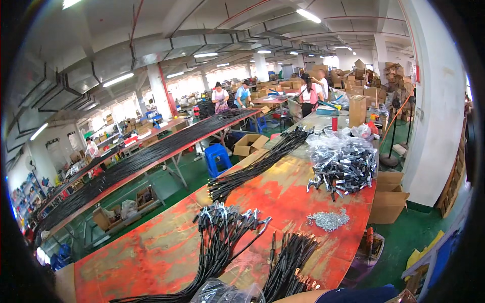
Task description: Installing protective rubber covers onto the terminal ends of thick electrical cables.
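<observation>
Neither of my hands shows. Only part of a bare forearm (pixel 302 297) and a dark blue sleeve (pixel 358 294) cross the lower edge. Closest to the forearm is a bundle of black cables with copper lugs (pixel 289 257) on the red, worn table (pixel 151 255). Left of it, another bundle of black cables (pixel 209 257) ends in metal clamps (pixel 222 214). Clear plastic (pixel 222 293) lies at the near edge. Small silvery screws or similar hardware (pixel 328 220) form a loose pile at the right. Behind them are heaped black-handled clamps (pixel 343 169) beneath clear plastic.
Farther up the table lies a third cable bundle (pixel 257 169), and a red cylinder (pixel 334 123) stands beyond. A blue stool (pixel 217 159) and an open carton (pixel 250 145) are left of the table. Cardboard boxes (pixel 388 197) and a white pillar (pixel 437 111) flank its right side. Several people work farther back.
</observation>
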A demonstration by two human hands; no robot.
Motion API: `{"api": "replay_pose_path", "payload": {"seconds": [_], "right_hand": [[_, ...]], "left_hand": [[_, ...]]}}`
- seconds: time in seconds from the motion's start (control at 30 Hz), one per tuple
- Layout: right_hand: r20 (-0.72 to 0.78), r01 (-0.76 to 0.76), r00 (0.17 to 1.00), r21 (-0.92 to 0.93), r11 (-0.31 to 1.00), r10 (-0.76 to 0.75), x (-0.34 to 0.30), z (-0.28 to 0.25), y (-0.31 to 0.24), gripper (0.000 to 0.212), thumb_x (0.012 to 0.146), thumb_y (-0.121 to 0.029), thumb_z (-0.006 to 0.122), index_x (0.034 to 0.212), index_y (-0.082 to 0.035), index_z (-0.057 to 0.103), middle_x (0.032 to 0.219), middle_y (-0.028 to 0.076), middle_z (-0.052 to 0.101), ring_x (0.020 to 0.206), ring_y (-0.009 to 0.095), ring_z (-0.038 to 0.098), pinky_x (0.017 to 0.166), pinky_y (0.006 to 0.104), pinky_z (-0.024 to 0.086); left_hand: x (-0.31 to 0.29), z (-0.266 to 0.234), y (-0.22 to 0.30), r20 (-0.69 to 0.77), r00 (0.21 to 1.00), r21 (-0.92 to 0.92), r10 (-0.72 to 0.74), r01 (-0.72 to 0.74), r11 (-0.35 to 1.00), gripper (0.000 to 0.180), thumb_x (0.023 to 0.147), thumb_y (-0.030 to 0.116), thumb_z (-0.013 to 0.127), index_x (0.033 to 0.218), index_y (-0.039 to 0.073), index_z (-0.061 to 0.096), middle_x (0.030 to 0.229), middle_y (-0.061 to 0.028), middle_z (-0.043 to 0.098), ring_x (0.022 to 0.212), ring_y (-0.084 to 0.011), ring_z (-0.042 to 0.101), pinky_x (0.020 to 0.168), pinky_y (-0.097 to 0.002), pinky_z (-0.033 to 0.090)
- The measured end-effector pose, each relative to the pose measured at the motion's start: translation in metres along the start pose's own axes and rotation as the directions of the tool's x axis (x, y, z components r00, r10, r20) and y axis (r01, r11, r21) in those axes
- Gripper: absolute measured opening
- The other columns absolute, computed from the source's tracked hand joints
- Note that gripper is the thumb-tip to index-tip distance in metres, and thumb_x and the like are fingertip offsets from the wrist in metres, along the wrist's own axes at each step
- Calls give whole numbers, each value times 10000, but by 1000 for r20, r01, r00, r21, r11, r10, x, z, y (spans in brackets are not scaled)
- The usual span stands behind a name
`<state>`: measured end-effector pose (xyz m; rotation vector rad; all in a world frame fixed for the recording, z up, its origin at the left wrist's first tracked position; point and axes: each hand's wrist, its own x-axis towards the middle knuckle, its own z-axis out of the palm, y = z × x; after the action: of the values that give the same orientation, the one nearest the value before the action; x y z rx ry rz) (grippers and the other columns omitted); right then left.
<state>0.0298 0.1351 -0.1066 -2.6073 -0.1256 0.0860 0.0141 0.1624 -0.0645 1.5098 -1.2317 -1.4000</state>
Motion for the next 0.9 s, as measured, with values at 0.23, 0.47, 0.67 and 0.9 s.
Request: {"api": "replay_pose_path", "payload": {"seconds": [0.23, 0.47, 0.67, 0.9], "right_hand": [[46, 69, 996, 110, 992, -75, 6, -2, 12, 281, 698, -233, 620, 940, -90, 631, 823, 157, 645, 754, 323, 624, 642, 432, 498], [51, 111, 991, 212, 971, -125, -12, -8, 23, 319, 738, -251, 657, 995, -64, 625, 814, 131, 649, 735, 277, 625, 624, 395, 496], [-34, -253, 905, 758, 601, 425, -119, -150, -38, 169, 850, -151, 642, 990, -59, 657, 697, 50, 628, 571, 114, 583, 503, 223, 447], [-95, -28, 620, 989, 143, 779, -230, -96, 15, 323, 858, -174, 672, 1126, -25, 570, 930, 71, 645, 865, 137, 607, 790, 276, 473]], "left_hand": [[-9, 3, 2, 1, 1000, -6, -11, 11, 1000, 406, 773, 156, 665, 1143, 44, 543, 1076, -120, 592, 982, -248, 575, 877, -364, 441], [-22, 14, 10, -34, 999, -16, -23, 23, 1000, 409, 750, 151, 695, 1117, 39, 554, 1034, -119, 609, 958, -248, 580, 856, -356, 449], [-27, 21, 20, 15, 1000, 8, 2, -2, 1000, 413, 730, 146, 720, 1096, 34, 564, 998, -119, 623, 938, -247, 584, 838, -349, 456], [-13, 22, -89, 18, 997, -85, 80, -78, 993, 512, 686, 134, 681, 1151, 4, 511, 966, -140, 607, 918, -236, 572, 832, -337, 454]]}}
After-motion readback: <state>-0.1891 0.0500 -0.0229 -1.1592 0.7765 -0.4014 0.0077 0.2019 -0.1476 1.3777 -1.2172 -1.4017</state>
